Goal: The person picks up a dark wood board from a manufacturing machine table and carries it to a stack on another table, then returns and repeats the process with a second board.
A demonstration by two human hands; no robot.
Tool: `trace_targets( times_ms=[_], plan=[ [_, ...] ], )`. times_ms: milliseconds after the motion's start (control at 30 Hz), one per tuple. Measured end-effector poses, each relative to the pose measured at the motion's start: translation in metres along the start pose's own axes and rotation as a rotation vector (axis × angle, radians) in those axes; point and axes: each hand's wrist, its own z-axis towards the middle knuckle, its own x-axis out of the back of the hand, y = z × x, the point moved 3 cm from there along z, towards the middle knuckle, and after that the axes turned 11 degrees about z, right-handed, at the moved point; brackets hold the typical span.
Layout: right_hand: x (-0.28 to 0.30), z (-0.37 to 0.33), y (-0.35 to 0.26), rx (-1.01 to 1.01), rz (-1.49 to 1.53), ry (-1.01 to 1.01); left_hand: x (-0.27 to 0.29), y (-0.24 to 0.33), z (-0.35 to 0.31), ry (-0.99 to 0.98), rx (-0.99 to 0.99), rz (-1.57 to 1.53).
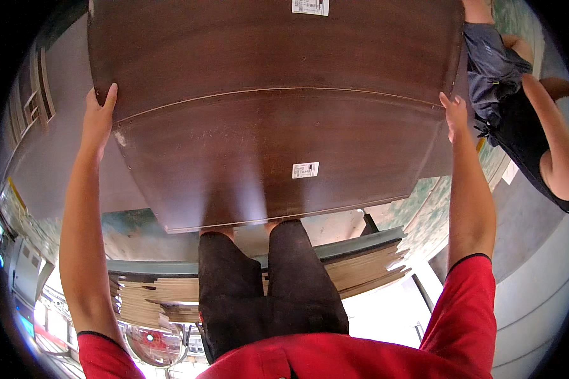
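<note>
A broad dark brown wooden panel (278, 50) with a white label (310, 6) fills the top of the view. My left hand (99, 117) is closed on its left edge near the near corner, thumb up on the side. At the right near corner, my right hand (455, 117) grips the same panel; its other fingers are partly hidden. Beneath it and nearer to me is a second brown panel (259, 158) with its own white label (305, 170), its near edge in front of my legs. A thin pale line marks the upper panel's near edge.
At the right stands another person (518, 107) in a black top and grey bottoms, close to the panel. A stack of pale boards (155, 298) and a grey-green beam (142, 268) lie around my legs. Framed pieces (41, 85) show at the far left.
</note>
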Motion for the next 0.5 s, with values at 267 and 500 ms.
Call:
trace_targets(
  times_ms=[267, 500],
  plan=[
    [-0.002, -0.014, 0.035, -0.23, 0.127, -0.091, -0.021, -0.016, -0.035, -0.046, 0.159, -0.145],
    [-0.013, -0.03, 0.028, -0.049, 0.223, -0.021, -0.03, -0.026, -0.031, 0.077, 0.074, -0.168]
  ],
)
